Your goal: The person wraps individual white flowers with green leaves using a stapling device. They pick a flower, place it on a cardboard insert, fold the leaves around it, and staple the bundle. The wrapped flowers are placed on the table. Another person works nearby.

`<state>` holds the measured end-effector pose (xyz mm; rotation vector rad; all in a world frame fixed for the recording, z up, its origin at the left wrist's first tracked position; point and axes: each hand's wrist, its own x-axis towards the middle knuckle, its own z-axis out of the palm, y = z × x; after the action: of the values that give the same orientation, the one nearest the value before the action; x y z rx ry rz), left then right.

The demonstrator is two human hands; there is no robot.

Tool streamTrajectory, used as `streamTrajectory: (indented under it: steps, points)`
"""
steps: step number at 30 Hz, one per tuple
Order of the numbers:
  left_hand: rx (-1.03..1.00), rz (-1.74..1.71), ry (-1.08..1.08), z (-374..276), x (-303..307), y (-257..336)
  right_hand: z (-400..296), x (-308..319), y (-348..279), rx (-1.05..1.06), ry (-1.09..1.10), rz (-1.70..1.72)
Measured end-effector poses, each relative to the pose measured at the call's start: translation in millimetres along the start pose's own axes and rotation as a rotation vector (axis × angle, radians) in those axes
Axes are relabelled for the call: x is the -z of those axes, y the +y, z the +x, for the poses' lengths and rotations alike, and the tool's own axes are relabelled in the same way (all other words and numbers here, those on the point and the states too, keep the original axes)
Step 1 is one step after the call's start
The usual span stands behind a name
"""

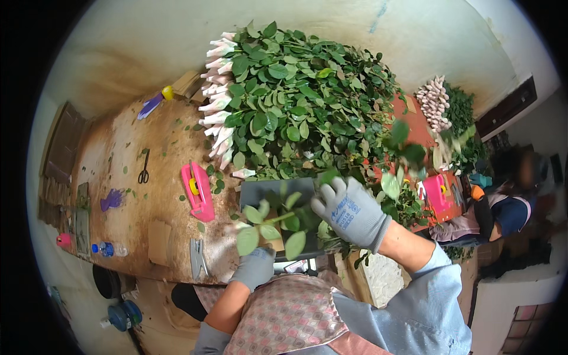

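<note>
A leafy rose stem (282, 218) is held low over a black tray (275, 188); its pale wrapped head is blurred at the left. My right hand (353, 215), in a grey coated glove with printing, is curled at the stem's right end, partly behind leaves. My left hand (255, 268), gloved alike, is by the tray's near edge, just below the leaves, and its fingers are mostly hidden. A piece of cardboard (276, 244) shows next to it. Beyond the tray lies a large heap of roses (301, 102), white-wrapped heads to the left.
On the table (133, 213) are a pink tape dispenser (197, 193), a grey stapler (198, 259), scissors (143, 171), cardboard pieces (159, 243), a purple glove (112, 199) and a water bottle (108, 249). At right, a co-worker (501, 213) is near another tape dispenser (437, 194) and more wrapped roses (434, 104).
</note>
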<state>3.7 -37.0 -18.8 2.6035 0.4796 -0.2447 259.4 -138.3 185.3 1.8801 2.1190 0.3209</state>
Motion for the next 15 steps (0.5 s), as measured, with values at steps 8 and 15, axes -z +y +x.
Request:
streamTrajectory:
  steps: [8, 15]
  points:
    - [-0.020, -0.058, -0.010, 3, 8, 2, -53, -176, -37, -0.112, -0.403, 0.379]
    - [0.028, -0.034, -0.047, 1, 11, 5, -9, -88, -52, -0.329, -0.319, 0.387]
